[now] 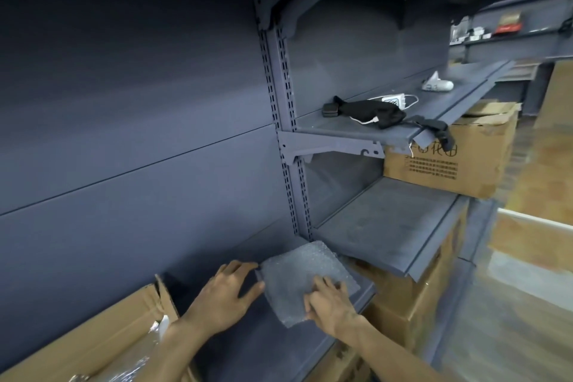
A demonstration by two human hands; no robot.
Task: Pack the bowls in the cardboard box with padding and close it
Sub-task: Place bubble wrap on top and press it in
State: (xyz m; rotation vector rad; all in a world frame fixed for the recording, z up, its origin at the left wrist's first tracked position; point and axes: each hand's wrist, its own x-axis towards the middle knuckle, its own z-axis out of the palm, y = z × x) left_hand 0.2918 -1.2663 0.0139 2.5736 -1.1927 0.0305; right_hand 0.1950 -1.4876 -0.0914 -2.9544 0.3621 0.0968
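Observation:
A folded sheet of bubble wrap [297,273] lies on a low grey shelf [266,338]. My right hand [331,304] rests on its near right part, with fingers bent over the sheet's edge. My left hand [228,295] lies flat on the shelf just left of the sheet, fingertips at its left edge. An open cardboard box [102,338] stands at the lower left, with clear plastic showing inside. No bowls are in view.
A higher shelf [387,226] juts out to the right above the sheet. The shelf above that holds black cloth items [372,113] and a white charger. Closed cardboard boxes [446,164] sit to the right and below. Wooden floor lies at far right.

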